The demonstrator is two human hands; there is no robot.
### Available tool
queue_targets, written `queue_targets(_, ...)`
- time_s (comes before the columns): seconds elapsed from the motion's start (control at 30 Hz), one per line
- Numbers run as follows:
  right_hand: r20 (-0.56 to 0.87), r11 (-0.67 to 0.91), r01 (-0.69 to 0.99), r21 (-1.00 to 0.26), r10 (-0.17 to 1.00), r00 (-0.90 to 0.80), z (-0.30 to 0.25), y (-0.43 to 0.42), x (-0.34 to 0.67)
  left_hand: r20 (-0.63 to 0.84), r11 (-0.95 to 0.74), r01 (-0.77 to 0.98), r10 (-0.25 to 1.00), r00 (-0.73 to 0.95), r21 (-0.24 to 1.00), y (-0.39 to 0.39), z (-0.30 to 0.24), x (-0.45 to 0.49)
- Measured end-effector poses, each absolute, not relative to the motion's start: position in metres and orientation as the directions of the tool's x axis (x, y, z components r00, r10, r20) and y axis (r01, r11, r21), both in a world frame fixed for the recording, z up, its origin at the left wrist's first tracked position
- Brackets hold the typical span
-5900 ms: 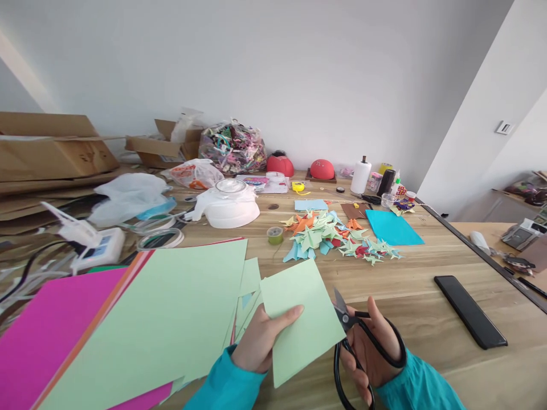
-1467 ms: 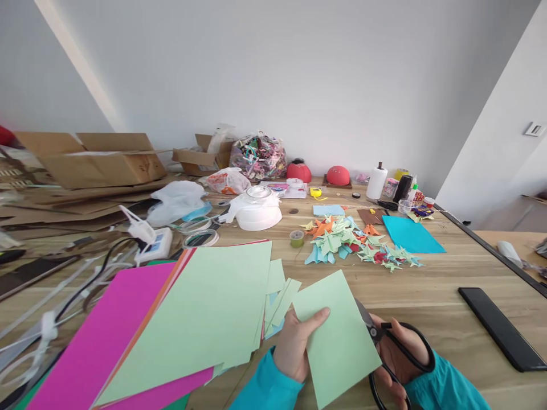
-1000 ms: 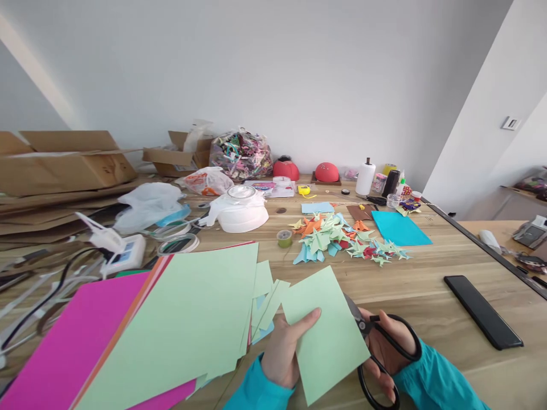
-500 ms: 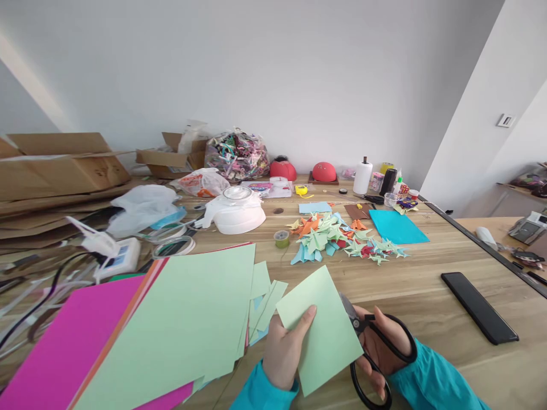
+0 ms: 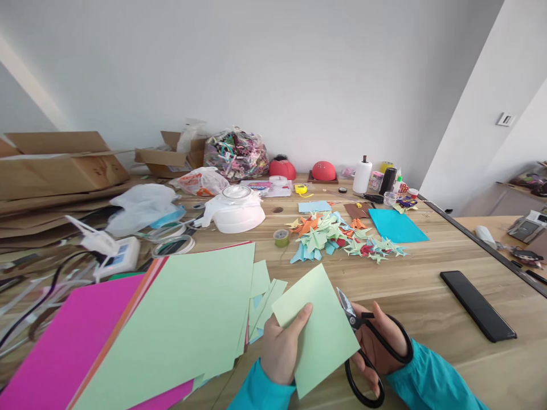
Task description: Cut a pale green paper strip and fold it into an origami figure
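A pale green sheet of paper (image 5: 327,330) is pinched in my left hand (image 5: 284,344), thumb on top and fingers behind it. My right hand (image 5: 382,339) grips black-handled scissors (image 5: 356,322), fingers through the loops, handles spread apart. The blades lie along the paper's right edge, one of them partly hidden behind the sheet. Left of my hands lies a stack of larger green sheets (image 5: 183,307), over magenta paper (image 5: 81,336). Cut green strips (image 5: 269,304) rest between the stack and my left hand. Beyond my hands is a pile of folded paper pieces (image 5: 320,236) in several colours.
A black phone (image 5: 477,304) lies at the right. Blue paper (image 5: 397,225) and a small green tub (image 5: 281,238) flank the folded pieces. Farther back stand a white bundle (image 5: 237,213), a stuffed clear bag (image 5: 236,154) and cardboard boxes (image 5: 64,165). Cables and a power strip (image 5: 122,259) crowd the left.
The scissors have shifted slightly left, and more of the blade shows past the paper's upper right edge. The sheet and my left hand have moved slightly left too.
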State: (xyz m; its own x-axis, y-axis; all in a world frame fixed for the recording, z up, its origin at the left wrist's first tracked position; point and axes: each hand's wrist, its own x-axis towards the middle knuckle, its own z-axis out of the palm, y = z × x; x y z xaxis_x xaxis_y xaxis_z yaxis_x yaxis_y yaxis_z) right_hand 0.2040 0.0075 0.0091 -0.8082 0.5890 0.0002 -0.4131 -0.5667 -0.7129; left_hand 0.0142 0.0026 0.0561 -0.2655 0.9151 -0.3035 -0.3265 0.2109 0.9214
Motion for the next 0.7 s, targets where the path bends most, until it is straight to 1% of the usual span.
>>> queue_targets(0.17,-0.037,-0.546,-0.406,-0.732,0.628,-0.777,0.013,0.006,0.202,-0.308,0.204,-0.338,0.907,-0.288,0.919,0.002,0.058,0.015)
queue_targets(0.37,-0.017,-0.527,-0.441,-0.727,0.655,-0.755,0.017,0.004,0.2,-0.31,0.2,-0.321,0.888,-0.339,0.926,0.004,0.059,0.015)
queue_targets(0.43,-0.01,-0.532,-0.438,-0.725,0.644,-0.765,0.016,0.004,0.202,-0.332,0.219,-0.348,0.893,-0.306,0.911,0.004,0.056,0.014)
queue_targets(0.53,0.004,-0.561,-0.417,-0.715,0.593,-0.805,0.013,0.004,0.205,-0.331,0.229,-0.373,0.914,-0.236,0.899,0.005,0.051,0.013)
queue_targets(0.6,0.01,-0.583,-0.409,-0.702,0.566,-0.824,0.012,0.004,0.207,-0.327,0.228,-0.373,0.917,-0.228,0.9,0.005,0.049,0.013)
queue_targets(0.7,0.02,-0.583,-0.43,-0.689,0.578,-0.816,0.014,0.004,0.207,-0.347,0.24,-0.395,0.911,-0.225,0.887,0.005,0.049,0.014)
